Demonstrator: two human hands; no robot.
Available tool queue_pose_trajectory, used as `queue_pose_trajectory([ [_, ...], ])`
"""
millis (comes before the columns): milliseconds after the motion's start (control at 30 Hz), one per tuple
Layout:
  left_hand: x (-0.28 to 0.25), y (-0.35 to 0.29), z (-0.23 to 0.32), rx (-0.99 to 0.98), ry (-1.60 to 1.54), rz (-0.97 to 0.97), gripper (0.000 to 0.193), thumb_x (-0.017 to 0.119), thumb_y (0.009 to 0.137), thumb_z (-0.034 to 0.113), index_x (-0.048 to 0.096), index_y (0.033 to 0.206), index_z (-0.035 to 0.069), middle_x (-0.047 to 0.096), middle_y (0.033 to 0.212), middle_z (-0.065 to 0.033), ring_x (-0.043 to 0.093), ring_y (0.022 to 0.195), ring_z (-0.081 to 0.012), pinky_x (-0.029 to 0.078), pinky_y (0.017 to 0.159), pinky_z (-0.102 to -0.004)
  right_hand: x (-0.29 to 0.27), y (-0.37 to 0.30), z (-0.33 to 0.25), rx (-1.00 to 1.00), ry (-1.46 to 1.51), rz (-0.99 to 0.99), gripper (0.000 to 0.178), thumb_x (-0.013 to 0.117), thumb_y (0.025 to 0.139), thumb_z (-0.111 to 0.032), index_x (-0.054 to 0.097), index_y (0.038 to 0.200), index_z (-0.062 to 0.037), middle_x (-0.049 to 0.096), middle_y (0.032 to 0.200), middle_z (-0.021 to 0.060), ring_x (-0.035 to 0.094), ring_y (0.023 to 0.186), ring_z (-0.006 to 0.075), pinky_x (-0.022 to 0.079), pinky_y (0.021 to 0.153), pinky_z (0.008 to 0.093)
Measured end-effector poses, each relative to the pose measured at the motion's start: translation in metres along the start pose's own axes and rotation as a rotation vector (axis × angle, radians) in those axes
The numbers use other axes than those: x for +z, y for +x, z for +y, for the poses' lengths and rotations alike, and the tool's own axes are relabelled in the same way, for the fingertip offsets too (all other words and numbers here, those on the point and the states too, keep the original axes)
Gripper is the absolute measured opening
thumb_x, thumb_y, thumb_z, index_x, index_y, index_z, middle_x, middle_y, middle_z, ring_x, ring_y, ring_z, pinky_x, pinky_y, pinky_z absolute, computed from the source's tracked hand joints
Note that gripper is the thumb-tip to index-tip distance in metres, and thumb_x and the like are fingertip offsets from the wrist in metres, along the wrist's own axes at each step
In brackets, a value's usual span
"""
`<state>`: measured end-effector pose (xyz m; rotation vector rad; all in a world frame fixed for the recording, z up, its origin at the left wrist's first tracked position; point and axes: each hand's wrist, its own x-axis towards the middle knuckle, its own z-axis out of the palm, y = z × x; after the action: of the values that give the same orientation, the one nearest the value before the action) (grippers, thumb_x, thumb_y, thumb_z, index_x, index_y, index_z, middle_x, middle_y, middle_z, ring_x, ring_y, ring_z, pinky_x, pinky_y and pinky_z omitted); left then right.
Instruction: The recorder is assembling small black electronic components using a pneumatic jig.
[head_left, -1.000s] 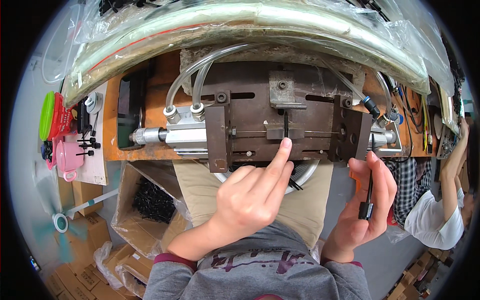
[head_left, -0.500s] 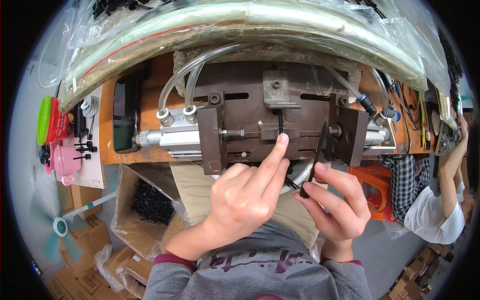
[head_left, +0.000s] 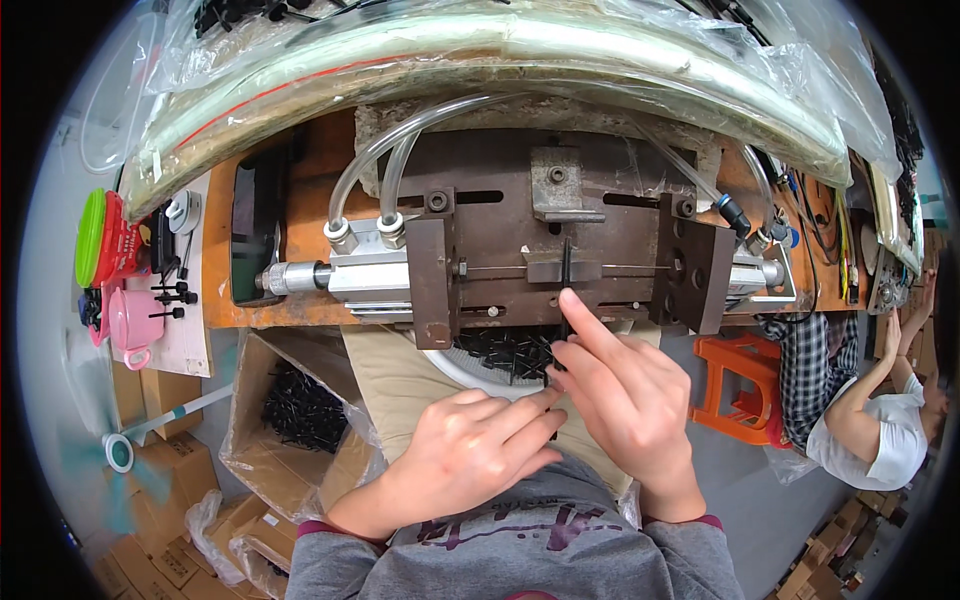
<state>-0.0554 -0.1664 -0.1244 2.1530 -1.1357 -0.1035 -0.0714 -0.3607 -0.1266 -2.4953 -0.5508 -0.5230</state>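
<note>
A thin black plastic strip [head_left: 567, 262] stands lengthwise across the small metal block [head_left: 542, 270] in the middle of the brown metal fixture [head_left: 500, 225]. My right hand [head_left: 635, 400] is closed with its index fingertip at the strip's near end; the other fingers curl below it. My left hand [head_left: 475, 440] is closed, its fingertips meeting the right hand's fingers just in front of the fixture. Pinched at those left fingertips is another slim black part [head_left: 554, 434], mostly hidden. Thin rods reach the block from both sides.
A white basin [head_left: 462, 366] of black parts sits on my lap. Air cylinders [head_left: 370, 280] with clear hoses flank the fixture. A carton [head_left: 290, 440] of black parts is at left, with a fan [head_left: 120, 453]. An orange stool [head_left: 735, 385] and a co-worker [head_left: 875, 420] are at right.
My right hand has moved left, bringing a strip to the block. My left hand has drawn back from the block toward me. The left rod's bolt has pulled back toward its plate.
</note>
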Motion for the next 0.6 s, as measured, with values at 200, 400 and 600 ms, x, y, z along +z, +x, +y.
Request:
queue_pose_trajectory([
  [200, 0.001, 0.000, -0.003, 0.046, 0.001, 0.016, 0.047, 0.080, 0.074, 0.041, 0.071, 0.102, 0.005, 0.072, 0.101, -0.0048, 0.064, 0.065, -0.0141, 0.051, 0.060, -0.0251, -0.006, 0.020, -0.004, 0.023, -0.124, -0.076, 0.025, 0.078, 0.066, -0.002, 0.067, 0.089, -0.0005, 0.069, 0.119, 0.0172, 0.063, 0.057, 0.0190, 0.050, 0.054, 0.0270],
  [400, 0.003, -0.001, -0.003, 0.061, -0.076, 0.124, 0.057, 0.078, 0.074, 0.051, 0.070, 0.103, 0.003, 0.071, 0.096, -0.0046, 0.063, 0.064, -0.0140, 0.049, 0.059, -0.0253, -0.008, 0.019, -0.007, 0.006, -0.220, -0.128, 0.026, 0.075, 0.069, -0.005, 0.069, 0.094, -0.0017, 0.069, 0.120, 0.0138, 0.051, 0.046, 0.0108, 0.042, 0.047, 0.0238],
  [600, -0.001, -0.006, -0.005, 0.092, -0.125, 0.188, 0.063, 0.079, 0.071, 0.055, 0.070, 0.104, 0.003, 0.071, 0.092, -0.0046, 0.064, 0.063, -0.0157, 0.048, 0.056, -0.0252, -0.038, 0.045, 0.003, -0.109, -0.065, -0.165, 0.028, 0.079, 0.077, -0.015, 0.068, 0.100, -0.0035, 0.072, 0.102, 0.0105, 0.064, 0.062, 0.0165, 0.047, 0.053, 0.0301],
])
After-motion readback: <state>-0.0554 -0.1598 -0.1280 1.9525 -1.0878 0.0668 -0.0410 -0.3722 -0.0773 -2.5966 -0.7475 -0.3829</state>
